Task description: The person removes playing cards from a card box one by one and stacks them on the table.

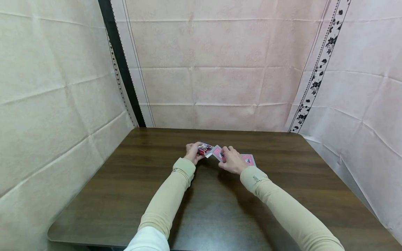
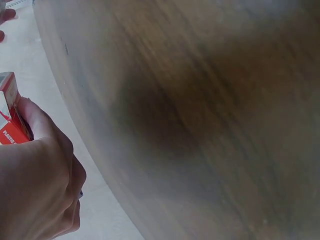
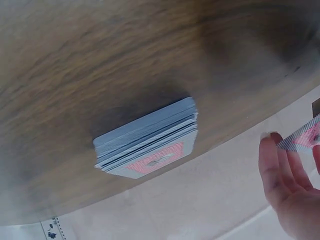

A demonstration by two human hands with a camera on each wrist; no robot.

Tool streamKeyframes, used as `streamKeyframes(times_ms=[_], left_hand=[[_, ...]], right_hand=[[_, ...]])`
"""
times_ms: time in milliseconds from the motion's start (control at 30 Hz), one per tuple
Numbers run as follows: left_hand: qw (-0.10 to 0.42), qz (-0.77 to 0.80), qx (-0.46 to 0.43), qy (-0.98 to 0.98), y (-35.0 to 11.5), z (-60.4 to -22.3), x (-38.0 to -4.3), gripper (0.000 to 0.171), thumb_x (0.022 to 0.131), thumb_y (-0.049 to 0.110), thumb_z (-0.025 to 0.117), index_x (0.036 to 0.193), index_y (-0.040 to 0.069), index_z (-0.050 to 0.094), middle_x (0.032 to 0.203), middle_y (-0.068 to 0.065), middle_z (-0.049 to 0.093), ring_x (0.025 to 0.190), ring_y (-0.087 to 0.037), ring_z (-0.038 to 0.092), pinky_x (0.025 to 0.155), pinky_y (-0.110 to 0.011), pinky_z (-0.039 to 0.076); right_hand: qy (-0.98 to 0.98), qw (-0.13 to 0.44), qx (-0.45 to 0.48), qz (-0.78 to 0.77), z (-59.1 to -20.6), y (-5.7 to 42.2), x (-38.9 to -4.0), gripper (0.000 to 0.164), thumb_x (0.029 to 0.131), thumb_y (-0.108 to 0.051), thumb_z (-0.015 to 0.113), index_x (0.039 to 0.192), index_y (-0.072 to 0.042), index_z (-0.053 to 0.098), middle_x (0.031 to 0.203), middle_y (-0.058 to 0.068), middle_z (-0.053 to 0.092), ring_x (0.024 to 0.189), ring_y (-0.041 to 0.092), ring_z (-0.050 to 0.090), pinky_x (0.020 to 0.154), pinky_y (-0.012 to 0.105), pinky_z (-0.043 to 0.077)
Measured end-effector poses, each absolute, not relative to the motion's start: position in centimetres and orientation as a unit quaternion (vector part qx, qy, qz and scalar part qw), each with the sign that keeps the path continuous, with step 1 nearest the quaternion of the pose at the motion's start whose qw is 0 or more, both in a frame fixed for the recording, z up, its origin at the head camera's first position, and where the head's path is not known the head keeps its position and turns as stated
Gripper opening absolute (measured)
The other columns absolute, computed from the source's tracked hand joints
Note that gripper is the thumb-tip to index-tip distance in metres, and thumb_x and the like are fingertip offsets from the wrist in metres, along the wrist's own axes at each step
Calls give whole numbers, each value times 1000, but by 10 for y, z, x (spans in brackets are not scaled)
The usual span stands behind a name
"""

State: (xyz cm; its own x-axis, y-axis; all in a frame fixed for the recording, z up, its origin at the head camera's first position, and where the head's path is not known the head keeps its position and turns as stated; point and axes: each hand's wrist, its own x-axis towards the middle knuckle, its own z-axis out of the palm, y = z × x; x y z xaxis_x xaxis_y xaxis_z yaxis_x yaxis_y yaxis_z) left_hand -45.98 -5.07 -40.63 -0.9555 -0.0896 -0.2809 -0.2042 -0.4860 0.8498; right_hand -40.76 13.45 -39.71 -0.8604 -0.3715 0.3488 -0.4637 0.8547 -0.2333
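My left hand [image 1: 191, 153] grips a red card box [image 1: 203, 149] above the table, its white flap towards the right. In the left wrist view the thumb presses the side of the box [image 2: 14, 127], which is cut off by the frame edge. Pink-backed playing cards [image 1: 216, 152] are pinched in my right hand [image 1: 233, 161], and their far end overlaps the box's open end in the head view. Behind that hand, a squared stack of playing cards [image 3: 150, 142] lies on the table, pink back up.
The brown wooden table [image 1: 150, 181] has rounded corners. Pale creased cloth [image 1: 220, 69] hangs behind it and along both sides, with a black strip [image 1: 122, 62] at the back left and a floral border [image 1: 317, 76] at the back right.
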Motion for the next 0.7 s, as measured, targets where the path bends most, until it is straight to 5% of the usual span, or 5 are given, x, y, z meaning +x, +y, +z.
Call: streamKeyframes(times_ms=[700], left_hand=[[31, 856, -145, 495, -50, -402, -458, 43, 83, 10, 55, 111, 13, 23, 122, -24, 43, 105, -35, 52, 86, -47, 46]], right_hand=[[-964, 186, 159, 103, -404, 168, -410, 33, 70, -32, 64, 88, -7, 52, 82, 9, 52, 77, 26, 50, 60, 40, 43]])
